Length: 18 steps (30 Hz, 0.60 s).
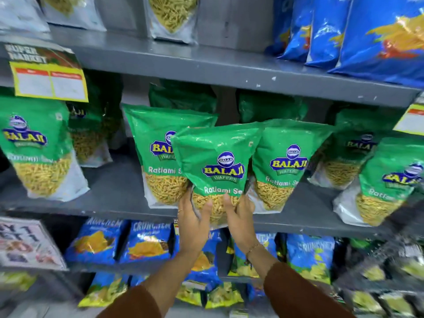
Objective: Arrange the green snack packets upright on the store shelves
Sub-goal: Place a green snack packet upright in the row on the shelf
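Observation:
I hold one green snack packet (218,161) upright in front of the middle grey shelf (119,187). My left hand (192,221) grips its lower left corner and my right hand (241,214) grips its lower right corner. Directly behind it stand two more green packets, one to the left (151,145) and one to the right (284,161). Other green packets stand along the same shelf at the far left (34,145) and far right (390,180), with more half hidden in the shadow behind.
Blue packets (355,31) line the top shelf at right, clear sev packets (172,17) at its middle and left. Blue Crunchex packets (146,242) fill the shelf below. Yellow price tags (50,81) hang from the shelf edges. A gap on the middle shelf (114,180) lies left of centre.

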Tool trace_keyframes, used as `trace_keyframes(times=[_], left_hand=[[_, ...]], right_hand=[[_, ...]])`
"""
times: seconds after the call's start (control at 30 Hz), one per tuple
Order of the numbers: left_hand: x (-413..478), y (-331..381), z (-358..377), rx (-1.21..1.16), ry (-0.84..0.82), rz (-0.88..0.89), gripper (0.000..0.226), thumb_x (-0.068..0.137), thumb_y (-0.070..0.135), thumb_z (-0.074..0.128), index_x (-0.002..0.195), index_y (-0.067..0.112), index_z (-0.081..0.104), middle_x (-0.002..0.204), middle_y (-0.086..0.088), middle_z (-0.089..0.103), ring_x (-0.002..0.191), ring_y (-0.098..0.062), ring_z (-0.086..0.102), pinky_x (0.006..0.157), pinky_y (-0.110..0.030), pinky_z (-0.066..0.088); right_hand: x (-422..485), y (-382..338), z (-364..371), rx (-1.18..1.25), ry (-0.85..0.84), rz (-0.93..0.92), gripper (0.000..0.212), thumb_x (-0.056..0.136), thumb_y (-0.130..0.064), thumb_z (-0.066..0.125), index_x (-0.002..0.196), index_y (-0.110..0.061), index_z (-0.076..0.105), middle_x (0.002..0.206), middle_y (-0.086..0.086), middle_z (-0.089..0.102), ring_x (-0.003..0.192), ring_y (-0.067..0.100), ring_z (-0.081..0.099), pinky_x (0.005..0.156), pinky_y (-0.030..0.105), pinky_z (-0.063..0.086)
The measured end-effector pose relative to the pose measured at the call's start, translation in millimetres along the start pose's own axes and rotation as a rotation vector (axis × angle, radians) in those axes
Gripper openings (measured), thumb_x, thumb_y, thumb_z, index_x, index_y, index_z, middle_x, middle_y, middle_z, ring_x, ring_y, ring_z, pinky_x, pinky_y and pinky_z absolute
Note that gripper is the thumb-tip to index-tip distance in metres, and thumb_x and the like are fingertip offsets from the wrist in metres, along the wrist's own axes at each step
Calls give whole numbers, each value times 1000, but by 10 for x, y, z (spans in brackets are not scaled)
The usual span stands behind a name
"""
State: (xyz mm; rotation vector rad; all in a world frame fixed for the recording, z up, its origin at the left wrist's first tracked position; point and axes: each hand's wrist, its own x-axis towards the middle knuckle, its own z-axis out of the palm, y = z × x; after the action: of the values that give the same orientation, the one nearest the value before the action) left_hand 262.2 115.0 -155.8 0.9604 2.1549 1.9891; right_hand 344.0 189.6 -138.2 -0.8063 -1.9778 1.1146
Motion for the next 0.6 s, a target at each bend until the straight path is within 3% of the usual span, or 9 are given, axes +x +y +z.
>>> trace_keyframes(times=[0.07, 0.17, 0.23, 0.3, 0.37, 0.43, 0.53, 0.6], left_hand=[[-67, 49, -53, 8, 34, 11, 77, 78, 74, 35, 134, 22, 36, 130, 3, 46, 124, -14, 39, 102, -33, 32], [-100, 211, -148, 19, 106, 85, 75, 80, 75, 29, 129, 20, 41, 95, 14, 45, 90, -9, 46, 81, -34, 40], [-74, 400, -215, 21, 150, 117, 75, 80, 76, 27, 128, 20, 42, 87, 12, 42, 79, -16, 47, 72, -37, 44], [-14, 638, -301, 1, 183, 161, 69, 82, 73, 28, 127, 23, 42, 95, 6, 49, 86, -23, 53, 76, -42, 48], [104, 974, -409, -37, 222, 230, 70, 81, 74, 28, 122, 20, 45, 96, 3, 52, 88, -18, 54, 78, -40, 47], [287, 1402, -539, -86, 262, 304, 73, 80, 75, 29, 118, 17, 49, 94, 3, 53, 88, -16, 54, 78, -38, 47], [652, 2104, -773, -145, 305, 404, 61, 81, 68, 34, 116, 21, 51, 105, 0, 58, 101, -18, 56, 90, -43, 47], [935, 2526, -918, -138, 310, 455, 62, 81, 69, 32, 112, 19, 52, 106, -3, 61, 104, -22, 56, 93, -48, 45]], right_hand=[[-119, -16, -19, -24, 5, -60, 48, 84, -76, 32, 125, -52, 33, 131, -9, 45, 127, 12, 31, 102, 20, 13], [-255, -148, -4, 64, 49, -127, 61, 82, -77, 33, 126, -35, 42, 122, 1, 51, 115, 17, 46, 101, 37, 36], [-305, -314, -16, 123, 73, -143, 65, 80, -80, 35, 125, -34, 40, 117, -1, 56, 102, 11, 55, 93, 35, 46], [-309, -564, -47, 133, 125, -209, 51, 79, -81, 35, 120, -51, 34, 114, -11, 60, 95, 2, 59, 85, 25, 48], [-235, -907, -113, 140, 241, -298, 39, 81, -78, 35, 115, -58, 34, 110, -11, 63, 94, 6, 62, 83, 27, 50], [-101, -1345, -218, 145, 359, -401, 52, 82, -78, 34, 117, -42, 41, 104, 1, 68, 90, 20, 66, 79, 40, 54], [166, -2121, -446, 120, 439, -579, 63, 81, -79, 29, 117, -29, 44, 96, 4, 71, 81, 23, 67, 71, 35, 51], [343, -2614, -582, 87, 478, -645, 65, 82, -72, 32, 119, -21, 48, 100, 6, 72, 88, 28, 67, 73, 36, 45]])
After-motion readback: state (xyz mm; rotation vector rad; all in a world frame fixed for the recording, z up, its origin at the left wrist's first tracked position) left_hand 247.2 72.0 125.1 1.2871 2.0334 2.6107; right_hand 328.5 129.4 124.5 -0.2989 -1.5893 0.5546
